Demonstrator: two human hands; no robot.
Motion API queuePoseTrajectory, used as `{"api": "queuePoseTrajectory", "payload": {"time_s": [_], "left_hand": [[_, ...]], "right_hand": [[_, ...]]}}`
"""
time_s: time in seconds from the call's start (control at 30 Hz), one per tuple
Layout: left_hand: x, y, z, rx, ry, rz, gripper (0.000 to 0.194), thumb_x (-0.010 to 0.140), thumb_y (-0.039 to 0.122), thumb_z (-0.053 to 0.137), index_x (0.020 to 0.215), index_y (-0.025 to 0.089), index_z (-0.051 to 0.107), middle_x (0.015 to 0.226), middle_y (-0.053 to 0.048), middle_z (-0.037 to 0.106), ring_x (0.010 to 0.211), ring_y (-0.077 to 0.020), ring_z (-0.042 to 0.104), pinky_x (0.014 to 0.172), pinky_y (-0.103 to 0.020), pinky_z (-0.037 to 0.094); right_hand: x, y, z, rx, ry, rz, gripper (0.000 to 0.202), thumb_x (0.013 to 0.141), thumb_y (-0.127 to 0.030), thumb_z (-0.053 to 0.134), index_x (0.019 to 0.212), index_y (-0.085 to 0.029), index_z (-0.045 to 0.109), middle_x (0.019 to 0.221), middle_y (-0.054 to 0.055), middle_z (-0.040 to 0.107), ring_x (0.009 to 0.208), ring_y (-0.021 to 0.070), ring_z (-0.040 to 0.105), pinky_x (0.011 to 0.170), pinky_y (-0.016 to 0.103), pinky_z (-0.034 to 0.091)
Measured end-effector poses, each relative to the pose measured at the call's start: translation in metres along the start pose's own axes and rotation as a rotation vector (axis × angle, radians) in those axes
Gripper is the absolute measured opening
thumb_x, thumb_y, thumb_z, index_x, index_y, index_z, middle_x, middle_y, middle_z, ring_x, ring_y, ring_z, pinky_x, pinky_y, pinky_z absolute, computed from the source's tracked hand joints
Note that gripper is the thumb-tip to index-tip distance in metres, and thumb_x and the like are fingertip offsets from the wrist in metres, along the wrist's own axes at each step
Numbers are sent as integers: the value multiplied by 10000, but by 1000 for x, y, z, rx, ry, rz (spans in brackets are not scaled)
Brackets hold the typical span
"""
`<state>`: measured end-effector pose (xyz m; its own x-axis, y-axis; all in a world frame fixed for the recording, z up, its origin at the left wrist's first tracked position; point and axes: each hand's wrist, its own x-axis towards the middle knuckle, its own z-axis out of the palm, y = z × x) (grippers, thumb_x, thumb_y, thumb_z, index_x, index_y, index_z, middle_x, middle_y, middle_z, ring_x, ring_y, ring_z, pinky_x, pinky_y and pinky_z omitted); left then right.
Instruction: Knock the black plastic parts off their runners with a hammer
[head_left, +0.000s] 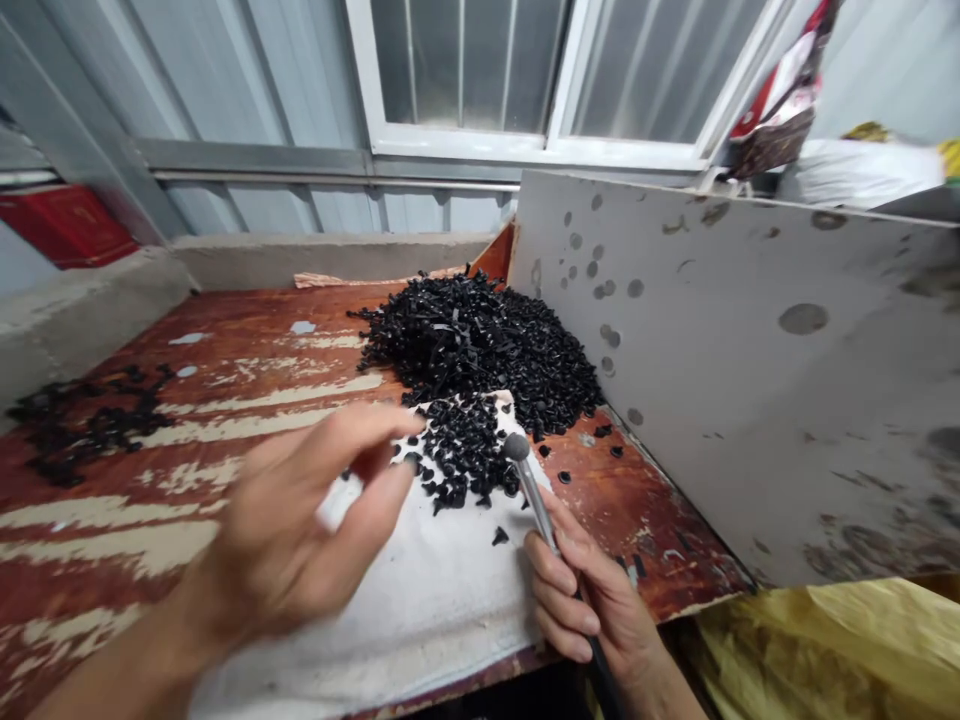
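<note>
My right hand (577,580) is wrapped round a metal rod (536,495) with a dark round cap on its upper end and a black lower part. The rod points up and away at a tilt. My left hand (307,510), slightly blurred, hovers at the left edge of the loose small black parts (465,445), its thumb and index finger apart with nothing visible between them. Those parts lie on a white cloth (420,600). Behind them rises a large heap of black parts (480,340), with some strip-like pieces among them.
A grey spotted board (712,380) stands along the right side. More black pieces (90,415) lie scattered at the left of the worn red-brown table (247,340). A yellow bag (840,650) sits low at the right. A window and corrugated wall are behind.
</note>
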<state>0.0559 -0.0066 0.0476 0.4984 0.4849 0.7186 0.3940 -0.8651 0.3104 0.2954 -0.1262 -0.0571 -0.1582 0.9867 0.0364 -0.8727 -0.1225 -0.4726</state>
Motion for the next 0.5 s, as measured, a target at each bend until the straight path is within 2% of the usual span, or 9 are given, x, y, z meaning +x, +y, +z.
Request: {"api": "queuePoseTrajectory", "payload": {"time_s": [0.03, 0.1, 0.23, 0.37, 0.5], "left_hand": [[15, -3, 12, 20, -51, 25, 209, 926, 182, 539, 1110, 201, 635, 798, 4, 665, 644, -123, 581, 638, -275, 504], [33, -19, 35, 99, -206, 36, 169, 931, 183, 495, 1012, 177, 643, 868, -30, 689, 751, -147, 624, 700, -289, 510], [28, -52, 60, 191, -435, -15, 241, 936, 205, 465, 1084, 156, 648, 1020, -93, 672, 995, -218, 615, 915, -385, 503], [16, -53, 70, 171, -625, -9, 310, 949, 259, 492, 1217, 181, 626, 1196, -109, 606, 1127, -236, 548, 1016, -420, 446], [14, -47, 76, 158, -691, -19, 351, 944, 273, 514, 1276, 201, 603, 1258, -113, 579, 1196, -252, 496, 1063, -454, 410]], "right_hand": [[-1, 0, -1, 8, 10, -3, 274, 921, -287, 653, 1184, -350, 698, 640, -100, 470, 352, -10, 134, 337, 76, 389], [-1, 0, -3, 40, 2, -19, 272, 938, -270, 625, 1190, -345, 693, 642, -102, 438, 361, -6, 109, 344, 70, 393], [-1, 2, -10, 116, -58, -27, 284, 981, -260, 551, 1220, -343, 679, 645, -104, 378, 365, -2, 78, 339, 52, 374], [-3, 2, -10, 132, -50, 0, 281, 984, -266, 547, 1219, -340, 682, 648, -103, 362, 364, -4, 82, 345, 54, 385], [-5, 1, -7, 134, -2, 4, 273, 977, -267, 559, 1198, -365, 686, 643, -102, 357, 372, 2, 83, 348, 56, 387]]}}
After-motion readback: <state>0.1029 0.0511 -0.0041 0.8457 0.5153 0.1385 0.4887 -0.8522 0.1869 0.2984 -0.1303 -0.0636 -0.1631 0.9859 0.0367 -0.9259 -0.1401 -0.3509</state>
